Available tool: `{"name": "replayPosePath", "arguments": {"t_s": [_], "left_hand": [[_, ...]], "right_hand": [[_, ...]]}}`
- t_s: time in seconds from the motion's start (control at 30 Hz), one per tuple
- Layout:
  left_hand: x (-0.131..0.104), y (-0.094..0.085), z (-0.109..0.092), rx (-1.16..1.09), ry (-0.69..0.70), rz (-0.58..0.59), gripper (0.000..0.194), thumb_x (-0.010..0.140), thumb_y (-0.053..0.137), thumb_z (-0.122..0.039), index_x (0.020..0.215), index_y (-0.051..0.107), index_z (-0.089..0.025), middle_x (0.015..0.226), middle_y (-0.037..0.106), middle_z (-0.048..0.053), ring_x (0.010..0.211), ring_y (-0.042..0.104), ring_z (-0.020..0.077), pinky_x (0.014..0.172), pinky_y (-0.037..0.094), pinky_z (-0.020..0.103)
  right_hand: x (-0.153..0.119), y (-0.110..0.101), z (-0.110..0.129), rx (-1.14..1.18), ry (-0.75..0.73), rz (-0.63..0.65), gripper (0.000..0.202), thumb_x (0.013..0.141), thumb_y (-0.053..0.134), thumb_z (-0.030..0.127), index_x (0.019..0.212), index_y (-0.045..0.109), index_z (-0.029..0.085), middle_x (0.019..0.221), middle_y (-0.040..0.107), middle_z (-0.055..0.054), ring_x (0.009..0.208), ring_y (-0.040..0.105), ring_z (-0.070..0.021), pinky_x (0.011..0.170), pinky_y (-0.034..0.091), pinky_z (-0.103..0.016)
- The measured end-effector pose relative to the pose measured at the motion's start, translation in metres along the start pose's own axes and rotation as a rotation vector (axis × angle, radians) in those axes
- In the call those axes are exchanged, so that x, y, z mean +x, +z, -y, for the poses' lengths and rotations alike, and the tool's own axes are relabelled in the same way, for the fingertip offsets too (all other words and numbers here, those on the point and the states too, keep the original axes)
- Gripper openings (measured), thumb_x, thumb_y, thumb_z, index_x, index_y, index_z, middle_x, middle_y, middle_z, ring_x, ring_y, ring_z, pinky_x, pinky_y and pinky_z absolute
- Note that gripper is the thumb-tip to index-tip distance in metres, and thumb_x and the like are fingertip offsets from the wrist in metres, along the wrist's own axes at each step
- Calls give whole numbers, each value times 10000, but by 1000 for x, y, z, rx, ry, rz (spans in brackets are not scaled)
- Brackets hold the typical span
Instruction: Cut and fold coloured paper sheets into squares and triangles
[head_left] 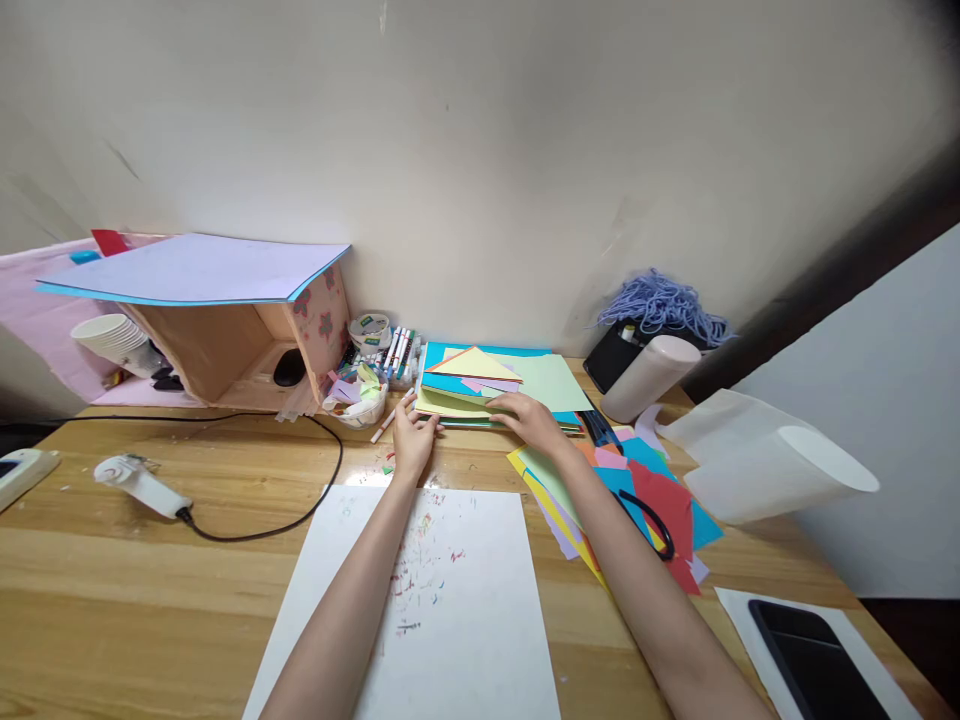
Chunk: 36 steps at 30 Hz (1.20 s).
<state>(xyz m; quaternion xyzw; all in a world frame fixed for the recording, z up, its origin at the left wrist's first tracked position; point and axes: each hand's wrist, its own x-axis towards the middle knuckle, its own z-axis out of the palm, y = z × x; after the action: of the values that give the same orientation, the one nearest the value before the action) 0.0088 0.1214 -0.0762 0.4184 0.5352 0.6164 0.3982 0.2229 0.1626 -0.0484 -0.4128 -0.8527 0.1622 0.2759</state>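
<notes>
A stack of coloured paper [555, 380] lies against the wall in the middle, with light green, blue and yellow sheets. My left hand [415, 440] grips its near left corner, thumb and fingers around the edge. Along the front edge, my right hand [534, 422] has its fingers closed on the sheets; the fingertips are partly hidden among them. A cream paper triangle [480, 365] and smaller pieces rest on top. Below my hands is a large white sheet [480, 600] with coloured marks.
Loose coloured paper and scissors [649, 522] lie right of my right arm. Beyond are a pale bottle [651, 380], blue yarn [667, 305] and a white paper roll [772, 460]. A glue gun [142, 485], a cardboard box [225, 345] and a scrap bowl [360, 405] are left. A phone [821, 655] sits front right.
</notes>
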Motion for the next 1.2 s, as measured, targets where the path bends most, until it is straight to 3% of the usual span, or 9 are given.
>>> {"name": "replayPosePath", "arguments": {"t_s": [0.47, 1.2], "left_hand": [[0, 0, -2, -85, -5, 2, 535, 677, 635, -245, 1132, 365, -170, 959, 626, 90, 577, 632, 108, 527, 484, 205], [4, 1, -5, -77, 16, -19, 564, 660, 672, -278, 1130, 383, -161, 854, 651, 70, 533, 614, 110, 509, 483, 212]], "right_hand": [[-1, 2, -6, 64, 26, -33, 251, 768, 579, 327, 1004, 613, 249, 1032, 629, -22, 977, 552, -190, 866, 411, -319], [0, 2, -4, 80, 32, -50, 266, 736, 613, 294, 998, 612, 250, 1022, 635, -18, 973, 562, -193, 859, 416, -324]]}}
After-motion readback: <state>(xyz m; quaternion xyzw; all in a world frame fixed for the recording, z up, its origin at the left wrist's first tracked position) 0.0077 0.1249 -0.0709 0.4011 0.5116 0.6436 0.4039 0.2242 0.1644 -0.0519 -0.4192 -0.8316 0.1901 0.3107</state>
